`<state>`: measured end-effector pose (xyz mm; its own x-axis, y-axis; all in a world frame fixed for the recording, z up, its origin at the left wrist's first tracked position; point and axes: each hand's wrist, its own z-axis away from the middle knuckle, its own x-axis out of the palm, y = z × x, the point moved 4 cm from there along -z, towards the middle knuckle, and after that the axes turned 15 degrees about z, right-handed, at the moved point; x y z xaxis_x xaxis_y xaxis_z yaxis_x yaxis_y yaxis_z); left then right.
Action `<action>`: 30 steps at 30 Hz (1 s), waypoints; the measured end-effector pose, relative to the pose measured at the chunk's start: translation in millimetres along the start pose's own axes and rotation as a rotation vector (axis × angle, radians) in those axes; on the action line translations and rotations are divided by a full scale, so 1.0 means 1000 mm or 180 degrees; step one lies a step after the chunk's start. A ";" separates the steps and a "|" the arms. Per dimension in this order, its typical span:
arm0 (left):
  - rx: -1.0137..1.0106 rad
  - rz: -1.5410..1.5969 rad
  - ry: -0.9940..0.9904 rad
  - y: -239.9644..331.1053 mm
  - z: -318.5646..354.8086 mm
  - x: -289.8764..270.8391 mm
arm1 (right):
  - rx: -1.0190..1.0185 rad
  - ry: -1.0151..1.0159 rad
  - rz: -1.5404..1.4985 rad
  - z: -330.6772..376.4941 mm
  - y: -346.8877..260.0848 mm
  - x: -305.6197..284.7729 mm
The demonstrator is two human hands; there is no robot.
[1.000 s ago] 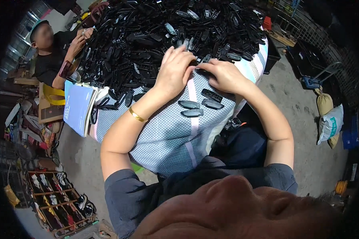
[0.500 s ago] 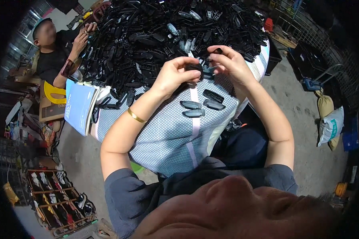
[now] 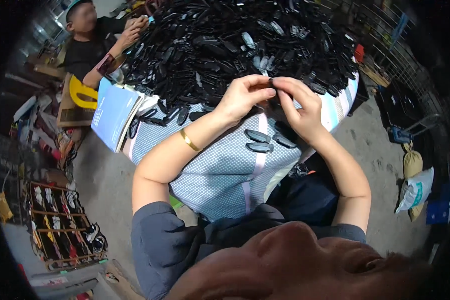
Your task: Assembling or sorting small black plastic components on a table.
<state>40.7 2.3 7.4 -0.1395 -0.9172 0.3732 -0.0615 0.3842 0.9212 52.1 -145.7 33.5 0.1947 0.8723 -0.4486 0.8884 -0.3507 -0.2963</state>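
Observation:
My left hand point(image 3: 246, 97) and my right hand point(image 3: 302, 107) meet at the fingertips, just in front of a big heap of black plastic parts point(image 3: 200, 55). Both are closed, pinching a small dark piece point(image 3: 270, 83) mostly hidden by the fingers; it looks like black plastic, its exact kind unclear. Below my hands, on a grey-blue patterned cloth point(image 3: 210, 165), lie a few long oval black plastic casings: one upper casing point(image 3: 257, 136), a lower casing point(image 3: 259, 147) and another casing point(image 3: 285, 141) to their right.
A blue-covered book point(image 3: 114, 115) lies at the cloth's left edge, near a yellow curved handle point(image 3: 81, 95). Across the heap at left sits another person point(image 3: 87, 50), hands at its edge. Sacks point(image 3: 416, 190) stand on the floor at right; a divided rack point(image 3: 65, 227) is at lower left.
My hands, apart before, have come together at the fingertips. The black piece in my left hand is now more hidden. The whole view has shifted, with the heap and cloth farther right.

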 end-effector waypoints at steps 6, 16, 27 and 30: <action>0.0374 -0.0586 0.0131 0.006 0.002 -0.001 | 0.1100 -0.0236 -0.0764 0.006 0.005 0.005; 0.0556 -0.1116 0.0068 0.011 0.000 -0.008 | 0.0944 -0.0605 -0.0483 0.004 0.007 0.009; 0.0640 -0.0262 0.0143 0.006 0.003 0.000 | 0.0632 -0.0518 0.0080 -0.004 0.000 0.007; 0.0716 -0.0167 0.0007 0.013 0.004 0.002 | 0.1393 -0.0860 -0.0551 0.007 0.023 0.017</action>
<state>35.5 5.9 20.2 -0.1282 -0.9367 0.3258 -0.2875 0.3495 0.8918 72.5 -141.3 13.0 -0.1042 0.8313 -0.5459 0.6306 -0.3692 -0.6826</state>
